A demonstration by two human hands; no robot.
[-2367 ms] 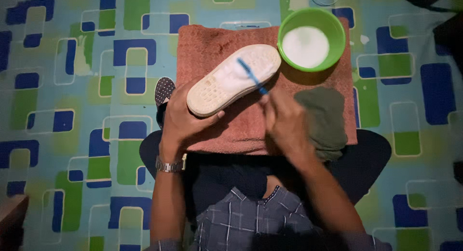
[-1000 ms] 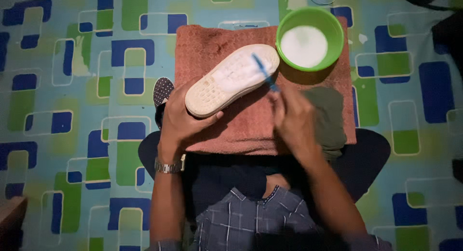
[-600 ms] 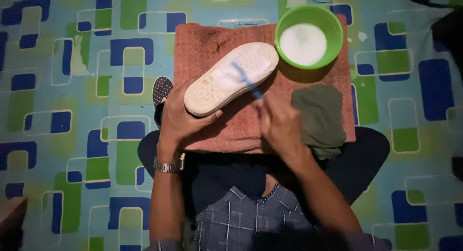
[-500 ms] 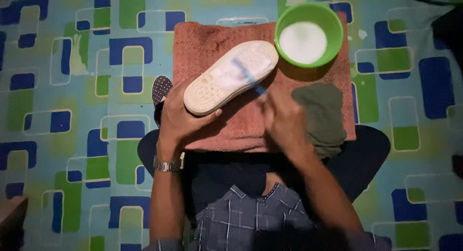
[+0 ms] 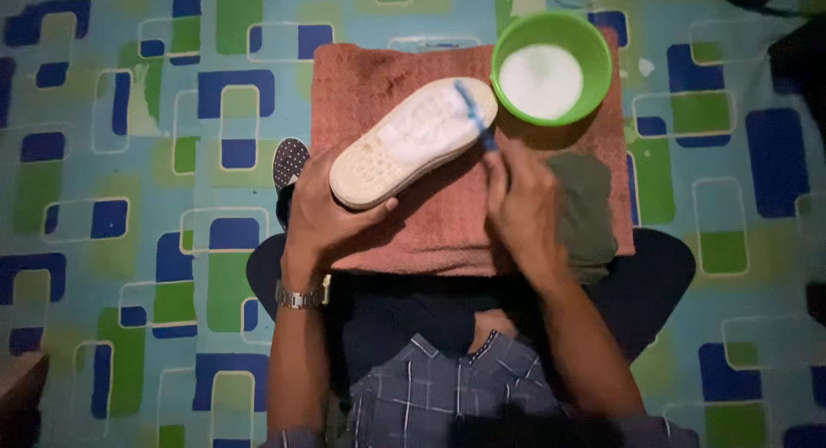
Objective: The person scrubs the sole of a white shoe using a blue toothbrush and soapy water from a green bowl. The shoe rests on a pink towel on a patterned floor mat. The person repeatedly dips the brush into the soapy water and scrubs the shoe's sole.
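The right hand is closed around the handle of a blue toothbrush, fingers curled tight so that only the upper part of the brush shows above the knuckles. The brush head rests on the toe end of a shoe's white sole, where a wet, soapy patch lies across the tread. The left hand grips the shoe from below at its heel end, thumb pressed against the edge of the sole and fingers wrapped under it, holding it sole-up and tilted, toe pointing toward the far right. A metal wristwatch sits on the left wrist.

The shoe is held over a reddish-brown towel spread on the floor in front of the person's crossed legs. At the towel's far right corner stands a green bowl holding white foamy liquid, just beyond the shoe's toe. A dark green cloth lies on the towel beside the right hand. Beneath everything is a mat patterned with blue and green rounded rectangles.
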